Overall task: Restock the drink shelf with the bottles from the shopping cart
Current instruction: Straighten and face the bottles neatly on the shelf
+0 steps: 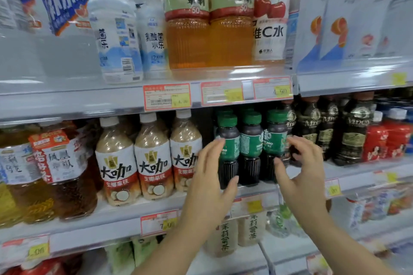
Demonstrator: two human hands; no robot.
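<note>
Shelving fills the whole view, white tiers packed with drinks. Biggest on it are the large water bottles at 10 o'clock on the top tier. Next come two amber tea bottles at 12 o'clock, with white yoghurt-drink bottles at their 9 o'clock and a vitamin water bottle just beside them at their 3 o'clock.

On the middle tier, big brown tea bottles stand at 9 o'clock of the view. Toward 3 o'clock from them is a row of three white-capped latte bottles. Just past centre come the green-capped bottles, dark liquid under green labels, three in the front row at the shelf edge and more caps behind. At their 3 o'clock stand dark bottles with gold labels, then red-wrapped bottles near the frame edge.

Both hands reach up from 6 o'clock and flank the front three green-capped bottles. Left hand sits at 9 o'clock of the row, fingers spread and loosely curved, fingertips over the leftmost bottle's label, thumb before its base; whether it touches cannot be told. Right hand sits at 3 o'clock of the row, fingers likewise loose and parted, thumb in front of the rightmost bottle. Neither hand is closed round anything.

Smallest, red-and-yellow price tags line the tier fronts
</note>
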